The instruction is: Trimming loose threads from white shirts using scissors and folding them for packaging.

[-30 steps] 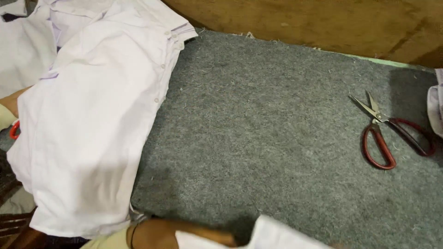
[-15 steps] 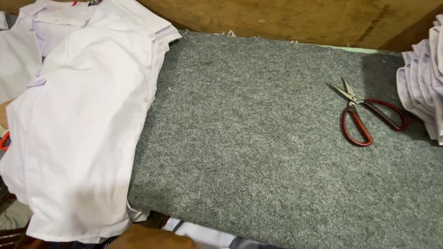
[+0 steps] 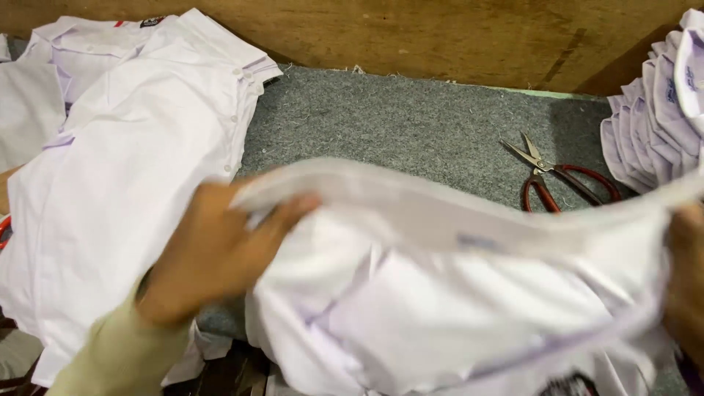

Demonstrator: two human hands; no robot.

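Two hands, left hand (image 3: 220,257), right hand (image 3: 686,279), gripping one white shirt (image 3: 455,308), one scissors (image 3: 557,180)

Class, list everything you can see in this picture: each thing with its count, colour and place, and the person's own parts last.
Held shirt: one, white, stretched between both hands in the foreground.
Shirt pile: several, white, laid flat on the left of the mat.
Folded shirts: a stack, white, at the right edge; count unclear.
Scissors: one pair, red handles, blades apart, on the mat right of centre.
Mat: one, grey felt, covering the work surface.
Wooden board: one, brown, along the back.
Left hand: grip shut on the held shirt's left edge; olive sleeve.
Right hand: at the right edge, gripping the held shirt, partly out of view.
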